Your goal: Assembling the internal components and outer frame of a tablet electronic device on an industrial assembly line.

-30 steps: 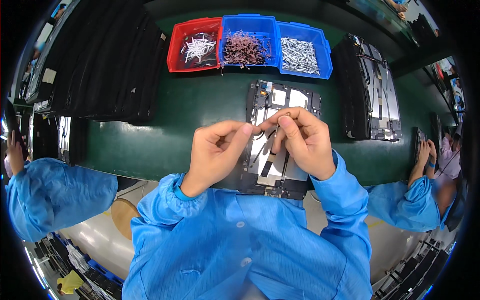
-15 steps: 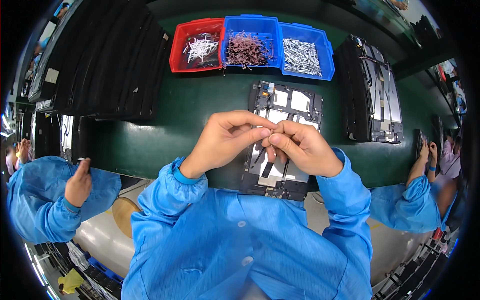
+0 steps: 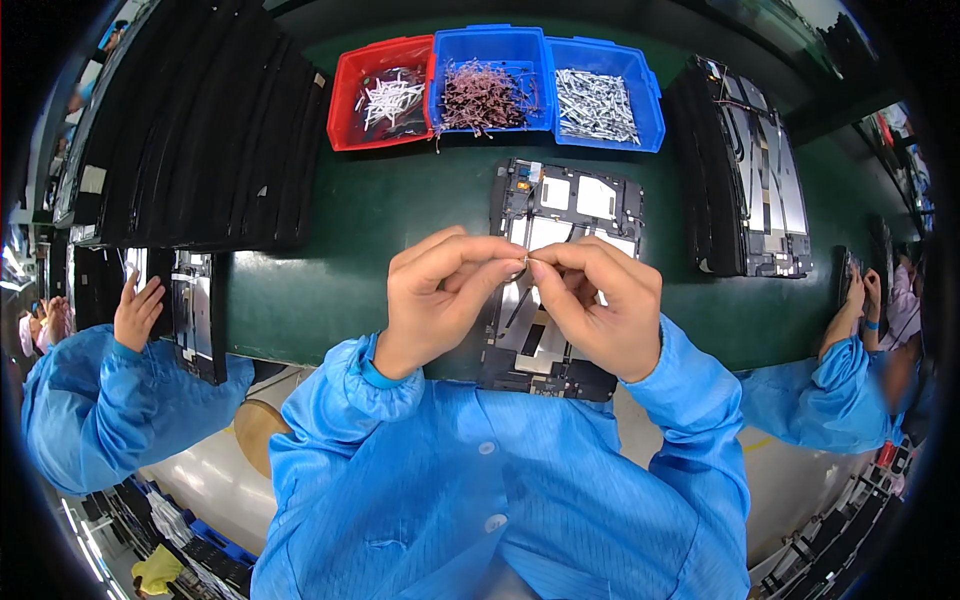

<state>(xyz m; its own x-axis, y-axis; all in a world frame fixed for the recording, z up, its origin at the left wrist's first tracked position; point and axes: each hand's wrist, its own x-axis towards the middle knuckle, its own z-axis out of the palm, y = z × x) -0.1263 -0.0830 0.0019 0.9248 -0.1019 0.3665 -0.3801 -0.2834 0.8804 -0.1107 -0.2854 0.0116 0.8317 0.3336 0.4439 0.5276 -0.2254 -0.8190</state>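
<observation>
Over an opened tablet-like device (image 3: 548, 230), both hands meet with fingertips almost touching. My left hand (image 3: 430, 305) pinches thumb against forefinger. My right hand (image 3: 610, 305) does likewise from the other side. Between the fingertips shows a tiny pale, thin part (image 3: 526, 259), too small to name. The device lies on the green table, with a black frame, silver-white plates and dark flat strips across it. Its middle right is partly hidden under my right hand.
Three bins stand at the back: a red bin (image 3: 342, 110) with white pieces, a blue bin (image 3: 490, 42) with pinkish-brown wired parts, and another blue bin (image 3: 648, 110) with silvery pieces. Black device stacks (image 3: 200, 130) rise left; another stack (image 3: 745, 180) stands right. Co-workers (image 3: 100, 400) sit at both sides.
My fingertips have shifted slightly left and now meet tip to tip, with the pale part showing between them. At the left, the co-worker's hand has moved away from me, and a device shows beside it.
</observation>
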